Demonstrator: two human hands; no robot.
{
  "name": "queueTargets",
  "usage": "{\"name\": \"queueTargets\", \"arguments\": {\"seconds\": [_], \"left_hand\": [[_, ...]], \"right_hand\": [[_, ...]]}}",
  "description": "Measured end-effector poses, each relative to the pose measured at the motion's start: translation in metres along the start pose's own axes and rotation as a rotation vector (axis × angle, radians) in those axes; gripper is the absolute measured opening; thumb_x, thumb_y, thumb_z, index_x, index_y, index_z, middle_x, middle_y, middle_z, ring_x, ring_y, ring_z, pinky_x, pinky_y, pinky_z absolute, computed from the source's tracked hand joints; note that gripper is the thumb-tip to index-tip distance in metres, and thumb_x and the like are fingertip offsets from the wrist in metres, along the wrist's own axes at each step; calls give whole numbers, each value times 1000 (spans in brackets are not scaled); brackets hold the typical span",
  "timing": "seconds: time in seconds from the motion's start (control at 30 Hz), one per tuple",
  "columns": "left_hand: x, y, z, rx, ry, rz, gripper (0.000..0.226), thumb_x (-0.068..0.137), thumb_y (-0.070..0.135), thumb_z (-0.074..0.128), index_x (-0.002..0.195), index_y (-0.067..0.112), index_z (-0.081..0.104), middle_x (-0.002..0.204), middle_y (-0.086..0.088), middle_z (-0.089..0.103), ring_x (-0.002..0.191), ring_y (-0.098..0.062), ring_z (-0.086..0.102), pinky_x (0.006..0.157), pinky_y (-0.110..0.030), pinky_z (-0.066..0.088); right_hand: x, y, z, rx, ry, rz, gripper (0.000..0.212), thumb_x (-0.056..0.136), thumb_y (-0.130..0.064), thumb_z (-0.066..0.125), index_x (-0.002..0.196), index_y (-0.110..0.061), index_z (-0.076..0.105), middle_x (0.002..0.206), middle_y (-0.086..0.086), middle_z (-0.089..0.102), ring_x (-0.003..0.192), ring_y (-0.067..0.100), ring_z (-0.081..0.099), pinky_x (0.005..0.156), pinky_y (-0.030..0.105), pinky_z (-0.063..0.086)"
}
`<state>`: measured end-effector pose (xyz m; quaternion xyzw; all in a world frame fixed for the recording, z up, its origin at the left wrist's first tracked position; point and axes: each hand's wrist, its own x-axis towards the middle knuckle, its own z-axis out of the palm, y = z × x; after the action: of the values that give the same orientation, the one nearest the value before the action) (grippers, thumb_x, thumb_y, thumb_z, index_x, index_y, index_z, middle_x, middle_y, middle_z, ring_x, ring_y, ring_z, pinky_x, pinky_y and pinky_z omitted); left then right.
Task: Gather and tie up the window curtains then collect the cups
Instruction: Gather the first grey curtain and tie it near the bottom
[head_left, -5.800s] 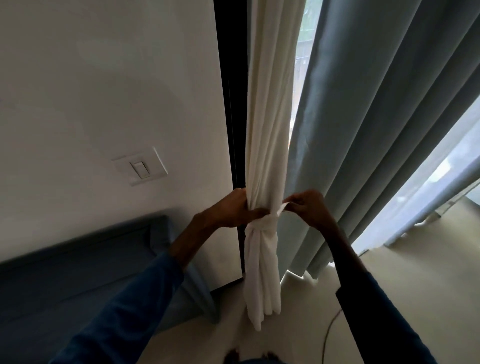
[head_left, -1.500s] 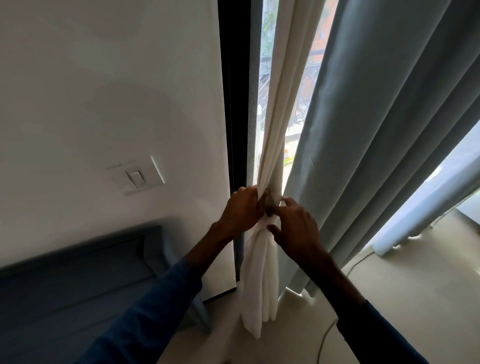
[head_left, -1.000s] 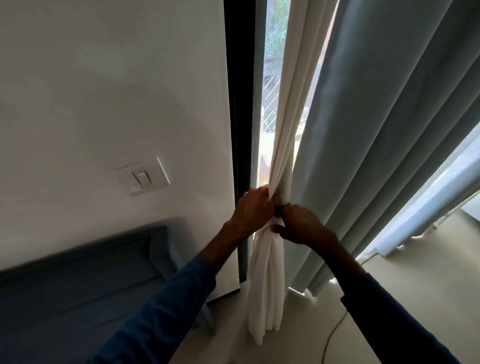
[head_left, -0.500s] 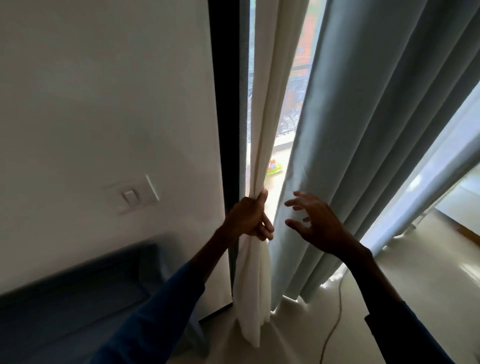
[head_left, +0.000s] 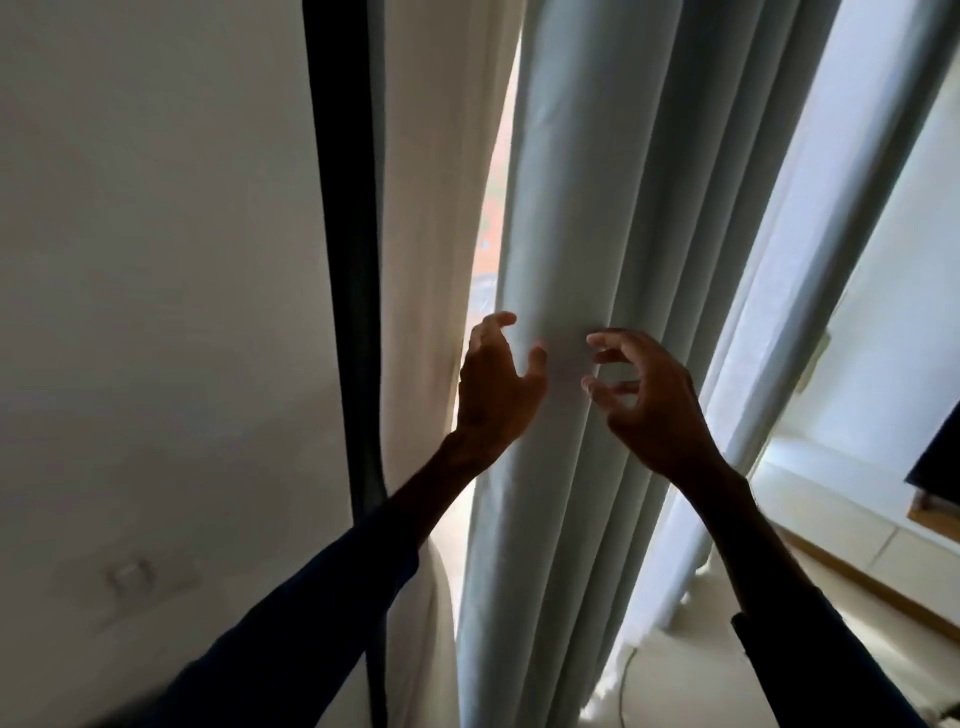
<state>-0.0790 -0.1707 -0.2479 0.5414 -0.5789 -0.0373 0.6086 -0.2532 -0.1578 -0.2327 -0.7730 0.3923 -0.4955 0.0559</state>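
At nine o'clock a pale wall (head_left: 156, 260) fills the view, with a light switch (head_left: 131, 574) low on it toward seven o'clock. Next to the right runs a dark window frame (head_left: 348, 260), top to bottom, and just beside it hangs the white curtain (head_left: 431, 208), a narrow strip of bright window showing along its right edge.

Just left of centre, the left hand (head_left: 496, 389) rises from a dark blue sleeve (head_left: 291, 623) that comes in from seven o'clock. Its fingers are spread and curled, the palm turned toward the grey-blue curtain (head_left: 623, 234); the fingertips lie at the left edge of that curtain's folds, between it and the white one, and seem to touch the cloth, though nothing is clasped.

Right of centre, the right hand (head_left: 649, 400) reaches up from five o'clock, also wide open with fingers hooked like a claw, held in front of the grey-blue folds. Whether its fingertips touch the fabric cannot be told; it holds nothing.

The grey-blue curtain hangs in long pleats from twelve o'clock down to six. Toward three o'clock lies bright window light, and at four o'clock a pale floor (head_left: 701, 675) with a thin cable (head_left: 623, 686) on it.
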Motion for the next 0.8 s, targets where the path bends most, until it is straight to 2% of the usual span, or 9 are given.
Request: {"name": "queueTargets", "arguments": {"seconds": [0.2,0.3,0.37,0.47,0.57,0.67,0.73,0.8], "left_hand": [[80,63,-3,-53,107,206,46,88,37,67,128,20,51,121,2,59,93,-8,62,81,-37,59],[120,97,-4,-17,166,317,47,87,40,67,127,21,50,119,6,59,90,-2,61,79,-33,58],[148,124,-5,21,215,372,48,87,43,68,126,21,50,118,7,59,88,0,59,77,-26,56],[187,162,-6,51,282,423,51,85,46,69,126,22,50,119,7,59,89,-1,57,71,-9,42],[217,198,-1,84,370,453,58,83,52,69,128,23,47,121,6,58,95,-11,63,76,-19,45],[235,230,7,137,436,475,69,81,59,67,133,23,42,127,1,58,103,-19,64,81,-27,46],[243,252,13,215,482,502,75,79,62,67,135,22,38,129,-1,58,109,-22,62,84,-31,45],[253,270,20,349,558,525,78,79,61,66,138,20,35,128,-3,59,112,-28,62,87,-37,48]], "right_hand": [[90,-21,-35,66,173,-39,57,86,-33,77,136,-18,52,128,-6,60,107,7,60,77,21,56],[140,-29,-51,113,228,-109,55,89,-39,72,136,-21,50,129,-7,59,108,6,59,81,22,56],[173,-29,-63,124,295,-167,52,92,-40,68,137,-21,50,131,-6,57,111,8,58,87,25,54],[224,-21,-85,87,445,-305,48,91,-27,70,134,-15,52,132,0,55,119,16,54,102,31,47],[273,-11,-109,18,559,-339,60,82,-20,78,135,-12,51,141,7,49,132,26,44,111,20,28],[312,-9,-130,61,571,-256,85,78,-30,83,147,-11,38,150,8,40,139,25,34,108,26,25],[342,-8,-143,106,526,-180,97,79,-38,82,153,-6,28,154,13,35,142,29,32,112,29,25],[373,-9,-152,167,445,-109,97,82,-41,80,152,0,27,152,18,38,140,34,37,115,39,30]]}}
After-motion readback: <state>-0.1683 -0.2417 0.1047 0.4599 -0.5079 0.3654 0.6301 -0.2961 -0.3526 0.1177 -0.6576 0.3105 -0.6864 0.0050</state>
